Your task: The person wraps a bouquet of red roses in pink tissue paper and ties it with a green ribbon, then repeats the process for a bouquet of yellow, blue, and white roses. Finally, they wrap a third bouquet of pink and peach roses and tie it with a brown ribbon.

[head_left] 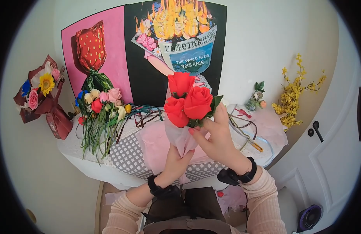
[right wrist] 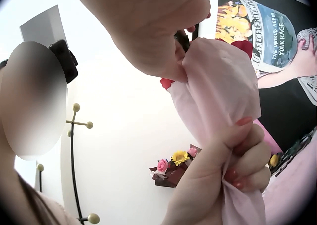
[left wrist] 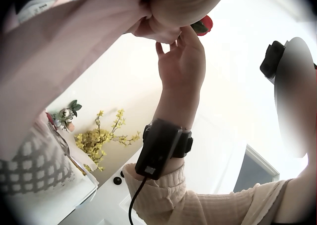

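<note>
Three red roses [head_left: 199, 102] with green leaves [head_left: 216, 103] stand upright in a pale pink paper wrap [head_left: 176, 134], held over the table's front. My left hand [head_left: 176, 163] grips the gathered lower part of the wrap; in the right wrist view its fingers curl round the paper [right wrist: 218, 94]. My right hand [head_left: 218, 142] is at the right side of the bunch, just under the blooms, its thumb and fingers pinching the wrap's upper edge beside the leaves. In the left wrist view, paper hides part of the right hand's fingertips.
Loose artificial flowers [head_left: 106, 101] lie on the table's left, beside a wrapped bouquet [head_left: 57, 113]. Pink sheets [head_left: 151, 146] and grey-white patterned paper [head_left: 126, 156] cover the front. Ribbons, an orange-handled tool [head_left: 255, 146] and yellow blossom branches [head_left: 291, 105] are at right. Painted panels [head_left: 149, 74] stand behind.
</note>
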A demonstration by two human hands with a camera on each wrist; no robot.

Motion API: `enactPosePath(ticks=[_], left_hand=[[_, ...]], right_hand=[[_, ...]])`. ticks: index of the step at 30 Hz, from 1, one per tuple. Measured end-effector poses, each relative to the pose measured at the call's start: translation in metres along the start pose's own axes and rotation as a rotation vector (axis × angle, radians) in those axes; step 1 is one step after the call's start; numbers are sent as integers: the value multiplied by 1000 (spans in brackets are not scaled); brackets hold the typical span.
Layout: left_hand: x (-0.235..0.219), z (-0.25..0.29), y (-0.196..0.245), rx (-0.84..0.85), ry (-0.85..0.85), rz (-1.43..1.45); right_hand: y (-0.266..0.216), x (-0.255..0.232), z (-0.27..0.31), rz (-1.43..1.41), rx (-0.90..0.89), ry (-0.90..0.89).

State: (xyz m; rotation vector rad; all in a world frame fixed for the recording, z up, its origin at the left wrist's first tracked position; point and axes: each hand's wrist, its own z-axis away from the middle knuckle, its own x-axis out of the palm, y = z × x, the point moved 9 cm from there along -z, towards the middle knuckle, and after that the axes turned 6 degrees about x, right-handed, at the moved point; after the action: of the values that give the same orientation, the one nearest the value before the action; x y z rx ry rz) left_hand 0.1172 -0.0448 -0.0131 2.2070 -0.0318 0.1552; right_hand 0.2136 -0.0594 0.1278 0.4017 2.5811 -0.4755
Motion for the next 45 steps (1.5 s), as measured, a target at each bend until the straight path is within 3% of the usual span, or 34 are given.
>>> enactPosePath(ticks=[4,7,10,12,16,18,21,27,31,33,40,42,45], left_hand=[[-7,4,-9,-121,58,-1],[-14,9,-14,-251,117,204],[-16,14,-12,-324,78,453],[-4,16,-10,-405,-71,682],[6,20,-5,-465,-167,616],[7,28,-10,-477,-230,425],[5,33,-19,-510,-222,551],[18,43,-27,-564,-352,594],[17,47,-35,-601,-300,648],[9,47,-35,-586,-250,669],[9,49,-31,-635,-284,695],[7,53,-36,-672,-266,816],[4,60,-48,-728,-284,932]], right_hand=[[11,10,3,49,57,-3],[18,5,1,56,-1,69],[21,-4,0,-175,57,-22],[20,4,2,-209,79,-124],[12,14,0,-169,-7,-209],[11,12,-2,-182,11,-183],[7,15,-3,-141,-67,-295],[7,22,-7,-253,-114,-311],[1,23,-5,-168,-140,-285],[-5,17,-3,66,-143,-313],[13,10,0,-39,-128,-341],[20,-4,-1,-149,-75,-250],[40,-2,5,-95,-32,-242]])
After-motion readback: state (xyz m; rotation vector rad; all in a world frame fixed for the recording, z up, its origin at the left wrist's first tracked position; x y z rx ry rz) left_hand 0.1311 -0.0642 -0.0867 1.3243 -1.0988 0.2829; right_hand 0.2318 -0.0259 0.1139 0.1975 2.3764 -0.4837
